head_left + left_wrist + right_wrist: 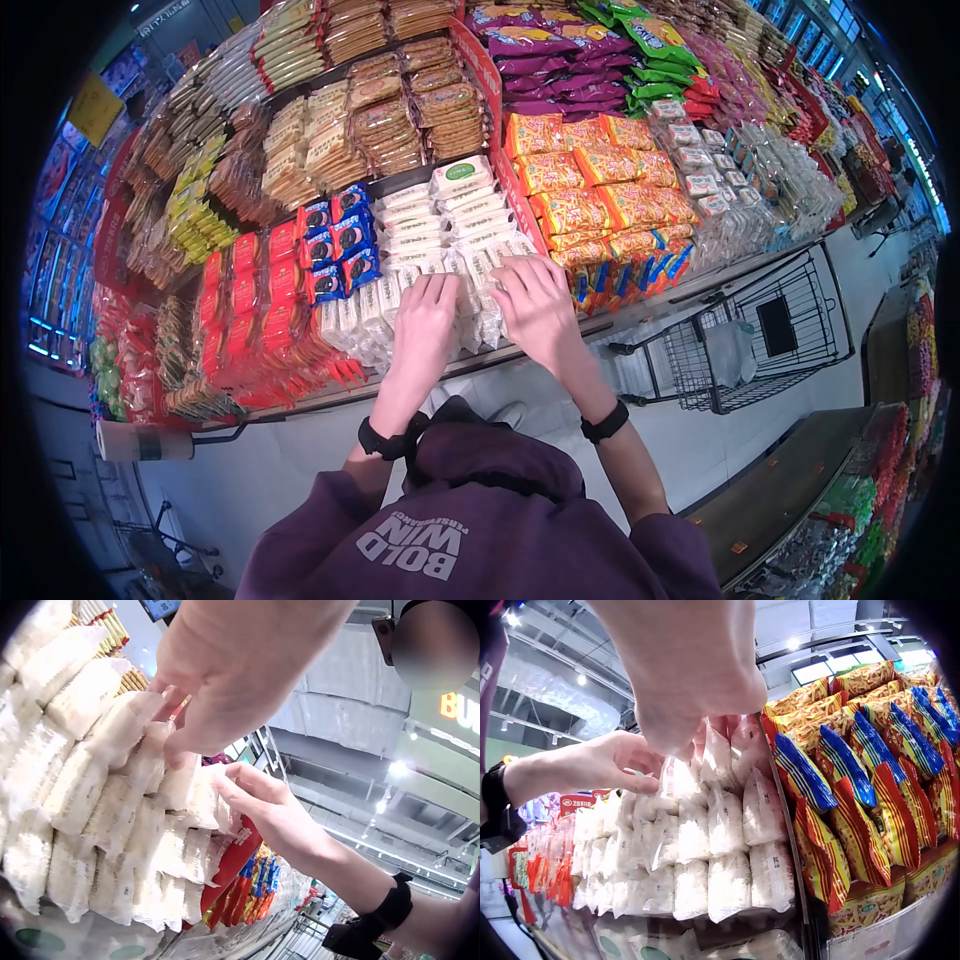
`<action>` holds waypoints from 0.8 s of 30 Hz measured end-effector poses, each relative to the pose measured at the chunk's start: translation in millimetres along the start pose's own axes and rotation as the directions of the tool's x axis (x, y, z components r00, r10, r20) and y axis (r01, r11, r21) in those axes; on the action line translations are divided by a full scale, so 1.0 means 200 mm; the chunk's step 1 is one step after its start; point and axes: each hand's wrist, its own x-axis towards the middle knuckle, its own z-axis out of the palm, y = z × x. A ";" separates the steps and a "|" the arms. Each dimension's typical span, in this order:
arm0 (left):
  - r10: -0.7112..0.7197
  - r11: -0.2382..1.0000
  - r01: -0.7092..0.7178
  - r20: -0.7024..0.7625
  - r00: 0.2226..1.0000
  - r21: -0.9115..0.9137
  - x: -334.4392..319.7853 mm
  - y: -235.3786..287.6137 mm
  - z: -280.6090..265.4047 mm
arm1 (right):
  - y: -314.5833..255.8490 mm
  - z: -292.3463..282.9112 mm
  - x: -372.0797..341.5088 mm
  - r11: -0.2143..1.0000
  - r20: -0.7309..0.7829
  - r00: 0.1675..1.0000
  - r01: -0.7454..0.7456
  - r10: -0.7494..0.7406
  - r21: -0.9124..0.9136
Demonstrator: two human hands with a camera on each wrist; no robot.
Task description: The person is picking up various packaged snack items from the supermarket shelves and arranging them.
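In the head view my left hand [428,312] and right hand [535,305] reach over a block of white snack packets [372,305] in clear wrappers, standing in close rows. The left wrist view shows my left hand [225,682] with thumb and fingers pinching the top of a white packet [154,754]. Just right of it, my right hand [266,806] pinches another packet's top edge [204,784]. Seen from the right wrist, the right hand [694,682] has its fingers down among the front packets, partly hidden behind them, and the left hand [604,765] is beside it.
Red packets [245,285] and blue cookie packs [340,240] lie left of the white ones. A red divider [520,205] separates orange noodle-snack bags [600,190] on the right. A wire shopping cart [750,340] stands at right, and a plastic-bag roll [145,441] hangs at left.
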 end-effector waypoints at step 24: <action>0.615 0.637 -0.550 -0.074 0.785 -0.540 0.24 0.72 0.39 | 0.48 -0.44 -1.34 0.676 0.095 0.673 -0.708 0.734 -0.206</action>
